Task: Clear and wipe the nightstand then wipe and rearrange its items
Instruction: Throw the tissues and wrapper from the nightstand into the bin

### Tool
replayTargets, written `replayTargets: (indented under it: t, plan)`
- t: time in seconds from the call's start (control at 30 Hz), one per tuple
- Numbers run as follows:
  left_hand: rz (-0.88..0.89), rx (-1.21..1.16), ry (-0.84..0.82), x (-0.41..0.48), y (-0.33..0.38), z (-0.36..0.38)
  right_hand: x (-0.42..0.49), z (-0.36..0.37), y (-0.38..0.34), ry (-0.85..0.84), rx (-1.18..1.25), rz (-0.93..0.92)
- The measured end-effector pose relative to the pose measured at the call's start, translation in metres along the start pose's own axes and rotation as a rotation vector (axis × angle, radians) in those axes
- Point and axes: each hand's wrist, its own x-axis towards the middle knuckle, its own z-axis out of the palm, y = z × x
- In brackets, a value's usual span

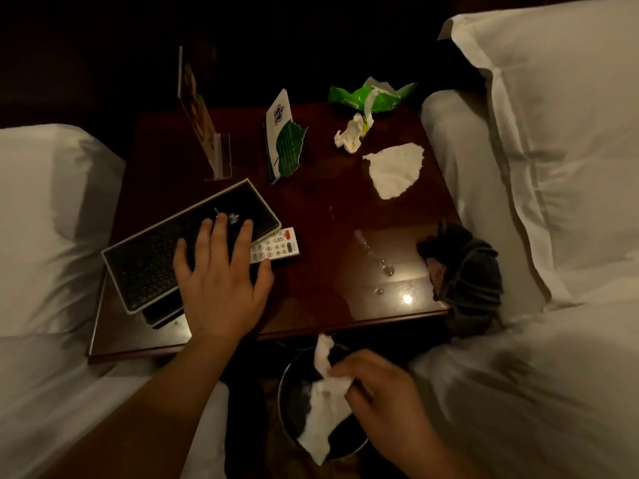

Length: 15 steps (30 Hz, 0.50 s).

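The dark wooden nightstand (332,216) stands between two beds. My left hand (221,271) lies flat, fingers spread, on a black folder (166,250) that overlaps a white remote (280,245). My right hand (383,385) pinches a white tissue (321,402) over a round dark bin (294,371) below the nightstand's front edge. On the top lie a crumpled tissue (349,134), a flat torn tissue (394,172), a green wrapper (370,95), a leaf-printed card (285,140) and an acrylic sign holder (204,115). A dark cloth (463,267) sits at the right edge.
White bedding (48,229) lies to the left and white pillows (553,140) to the right, both close against the nightstand. Water drops and a wet streak (377,261) glisten near the front right of the top. The back is dark.
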Motion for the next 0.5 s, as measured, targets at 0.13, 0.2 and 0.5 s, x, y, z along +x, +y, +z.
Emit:
replayTargets:
  t: [0.13, 0.2, 0.5]
  plan:
    - [0.003, -0.002, 0.003, -0.001, 0.000, 0.000, -0.006, 0.045, 0.064, -0.198, -0.180, 0.254]
    - [0.001, -0.006, 0.002, -0.001, 0.000, 0.000, -0.003, 0.062, 0.090, -0.237, -0.265, 0.362]
    - [-0.003, -0.019, -0.002, -0.002, 0.000, 0.001, -0.006, 0.082, 0.113, -0.250, -0.298, 0.447]
